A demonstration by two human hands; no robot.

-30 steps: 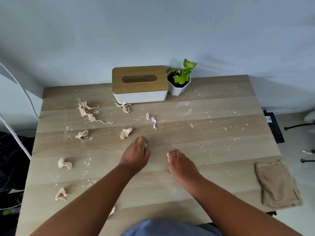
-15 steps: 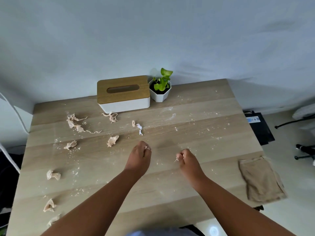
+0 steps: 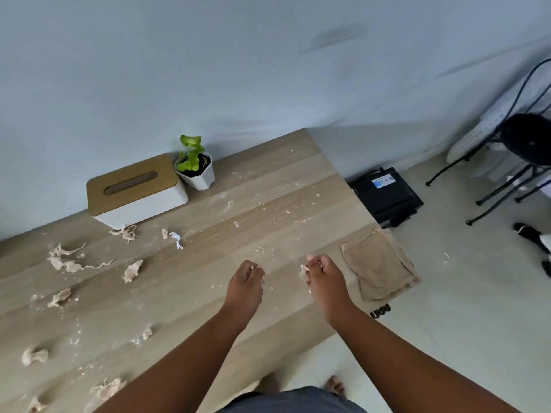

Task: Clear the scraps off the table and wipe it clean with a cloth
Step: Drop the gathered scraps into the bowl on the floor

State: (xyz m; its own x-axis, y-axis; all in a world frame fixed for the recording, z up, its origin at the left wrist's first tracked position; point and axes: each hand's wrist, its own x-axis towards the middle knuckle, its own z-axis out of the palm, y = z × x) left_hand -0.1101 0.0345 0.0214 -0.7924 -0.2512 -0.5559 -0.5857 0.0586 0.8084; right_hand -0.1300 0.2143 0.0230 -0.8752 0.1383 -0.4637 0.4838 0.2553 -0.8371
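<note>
Both my hands hover over the right half of the wooden table point(image 3: 286, 186), fingers curled. My left hand point(image 3: 246, 283) holds small pale scraps in its curled fingers. My right hand point(image 3: 323, 277) pinches a pale scrap that pokes out at its fingertips. Several crumpled beige scraps lie on the left half, among them one point(image 3: 132, 271) near the middle, a stringy one point(image 3: 64, 260) and one point(image 3: 34, 356) near the front. A small white scrap point(image 3: 176, 238) lies further back. A folded beige cloth point(image 3: 378, 265) lies on the table's right edge, just right of my right hand.
A tissue box point(image 3: 134, 190) with a wooden lid and a small potted plant point(image 3: 195, 166) stand at the back against the wall. White crumbs dust the tabletop. On the floor to the right are a black box point(image 3: 387, 196) and a metal chair point(image 3: 512, 150).
The view has swung to the right and tilted. Both hands have moved right across the table toward the cloth, still holding their scraps.
</note>
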